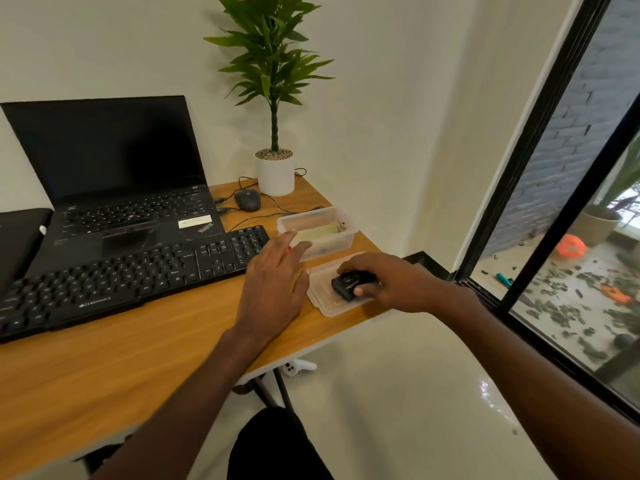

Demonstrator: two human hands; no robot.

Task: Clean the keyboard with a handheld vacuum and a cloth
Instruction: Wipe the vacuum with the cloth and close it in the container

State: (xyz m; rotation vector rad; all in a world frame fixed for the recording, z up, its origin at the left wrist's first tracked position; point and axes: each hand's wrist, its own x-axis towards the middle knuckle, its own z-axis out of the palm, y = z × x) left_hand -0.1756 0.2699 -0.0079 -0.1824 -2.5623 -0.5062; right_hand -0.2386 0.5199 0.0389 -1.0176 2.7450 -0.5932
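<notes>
We were at the fetching step: our right hand (391,284) gripped the vacuum (349,284) on the lid (323,299), our left hand (273,282) hovered spread beside the keyboard (131,271), so lifting looked next.

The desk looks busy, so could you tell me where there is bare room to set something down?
Bare wood lies in front of the keyboard, along the near edge of the desk left of the left hand. The right corner is crowded: container, lid, mouse, plant pot.
</notes>
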